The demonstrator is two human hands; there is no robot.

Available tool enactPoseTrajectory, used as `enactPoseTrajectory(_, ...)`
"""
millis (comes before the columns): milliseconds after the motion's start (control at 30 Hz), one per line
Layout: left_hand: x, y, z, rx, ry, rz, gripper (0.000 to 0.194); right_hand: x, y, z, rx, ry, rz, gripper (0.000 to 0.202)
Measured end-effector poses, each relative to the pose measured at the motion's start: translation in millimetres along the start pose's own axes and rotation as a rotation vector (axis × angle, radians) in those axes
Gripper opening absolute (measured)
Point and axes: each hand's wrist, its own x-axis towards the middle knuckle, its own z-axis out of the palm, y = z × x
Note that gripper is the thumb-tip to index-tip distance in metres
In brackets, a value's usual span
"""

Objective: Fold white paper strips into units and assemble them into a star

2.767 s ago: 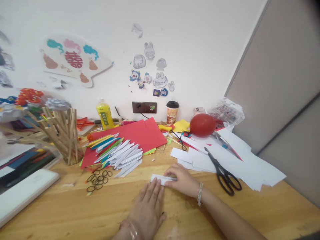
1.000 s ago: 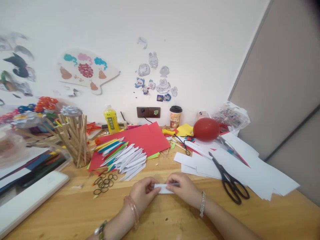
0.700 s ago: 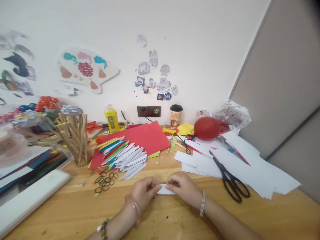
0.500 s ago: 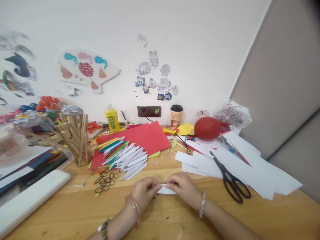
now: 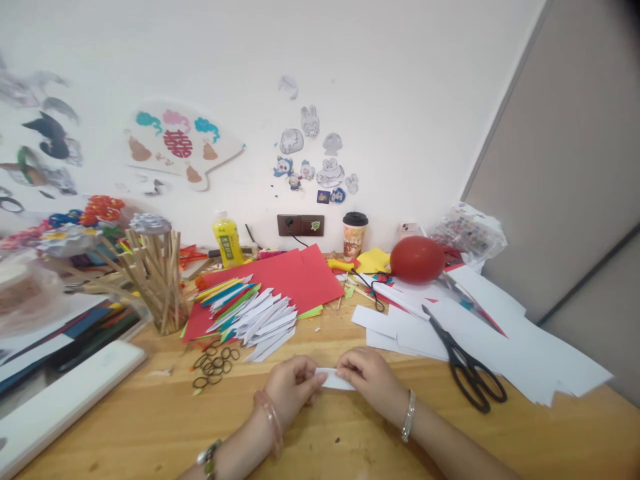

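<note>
As thumbs and fingers close narrowly on a white paper strip [image 5: 334, 379], the left hand [image 5: 294, 385] grips one end and the right hand [image 5: 376, 385] the other, a two-sided pinch that seems to steady it just in front of the person at a wooden table [image 5: 350, 440]. Scissors [image 5: 454, 351] lie right of the hands — handles turned nearer the person, apparently for easy reach — while folded strips [image 5: 267, 320] lie grouped beyond black rings [image 5: 216, 365], perhaps to keep the kinds apart.
</note>
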Motion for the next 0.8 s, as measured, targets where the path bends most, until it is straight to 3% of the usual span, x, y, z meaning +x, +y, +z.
enactPoseTrajectory(267,-2.6,3.5,-0.6,0.059,0.004,0.024,0.035,-2.3,-1.6,0.2,-0.073,0.009,-0.105,0.009)
enactPoseTrajectory(667,-3.6,5.7,0.4,0.030,0.001,0.021,0.036,-2.5,0.3,1.0,-0.096,0.036,-0.093,0.011)
enactPoseTrajectory(800,-5.6,9.3,-0.1,0.163,0.028,0.114,0.030,-3.1,-2.0,-1.1,-0.135,0.024,-0.126,0.011)
